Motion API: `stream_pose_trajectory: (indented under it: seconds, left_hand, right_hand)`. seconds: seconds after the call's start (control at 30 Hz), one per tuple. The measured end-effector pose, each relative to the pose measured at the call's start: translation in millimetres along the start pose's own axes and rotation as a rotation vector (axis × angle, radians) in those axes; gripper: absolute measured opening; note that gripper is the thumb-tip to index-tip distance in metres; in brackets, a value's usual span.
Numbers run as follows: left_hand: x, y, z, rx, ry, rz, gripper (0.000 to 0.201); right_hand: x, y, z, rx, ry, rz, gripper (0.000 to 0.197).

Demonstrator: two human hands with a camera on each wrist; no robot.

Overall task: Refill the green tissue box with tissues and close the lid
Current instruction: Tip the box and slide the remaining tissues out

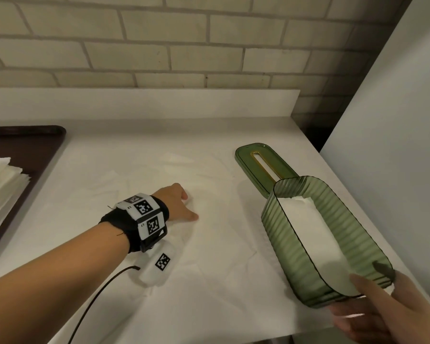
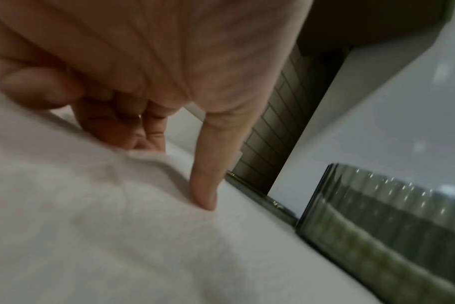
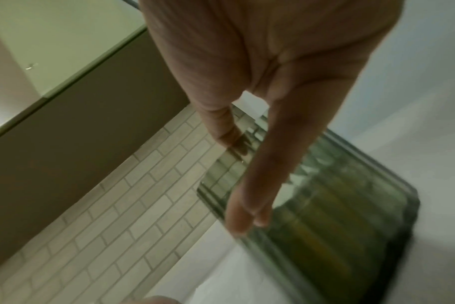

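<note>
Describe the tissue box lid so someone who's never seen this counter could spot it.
On the white counter, find the open green ribbed box at the right edge. Just behind it, toward the brick wall, lies the lid: flat, green, round-ended, alone in having a long gold-rimmed slot.

Lid (image 1: 261,165) behind box (image 1: 277,227); tissue stack (image 1: 3,189) far left
</note>
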State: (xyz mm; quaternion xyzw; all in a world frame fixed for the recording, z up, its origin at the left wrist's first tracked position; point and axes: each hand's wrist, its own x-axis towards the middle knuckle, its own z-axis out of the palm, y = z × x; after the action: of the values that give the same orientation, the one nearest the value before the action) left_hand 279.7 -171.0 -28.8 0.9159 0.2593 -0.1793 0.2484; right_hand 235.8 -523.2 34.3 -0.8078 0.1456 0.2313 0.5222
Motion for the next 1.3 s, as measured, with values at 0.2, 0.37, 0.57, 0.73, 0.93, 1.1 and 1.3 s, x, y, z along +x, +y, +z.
stream_pose_trajectory:
  seconds: [0.2,0.37,0.57,0.73,0.93,1.1,1.3]
  left_hand:
    - [-5.1,6.3,-3.8,0.042,0.091,0.081,0.039]
    - [-22.6,7.2,-17.7,-0.115,0.207,0.182,0.020]
    - [-69.6,19.2,-43.8,-0.315,0.234,0.420,0.008]
    - [-101.8,28.5,-65.2,-0.518,0.065,0.622,0.002]
    - [-105.1,41.6,-84.0,-0.634,0.010,0.687,0.012]
    - [-76.1,76.4,-74.4,-0.509,0.173,0.652,0.013]
    - [-42.5,125.6,-42.8,-0.588,0.068,0.651,0.020]
  right_hand:
    - [10.6,-0.2,-36.7,-0.434,0.192,-0.396,0.090]
    - [-33.4,-38.3,-2.7,-0.580,0.104,-0.619,0.063]
    - [-17.7,-60.2,44.1,-0.522,-0.154,-0.835,0.018]
    - [2.1,-68.0,68.1,-0.566,-0.213,-0.807,0.075]
    - [2.2,-68.7,60.2,-0.444,-0.133,-0.707,0.046]
    - [8.3,-55.6,26.3,-0.157,-0.008,-0.651,0.042]
    - [17.7,-39.1,-4.7,0.011,0.168,-0.622,0.025]
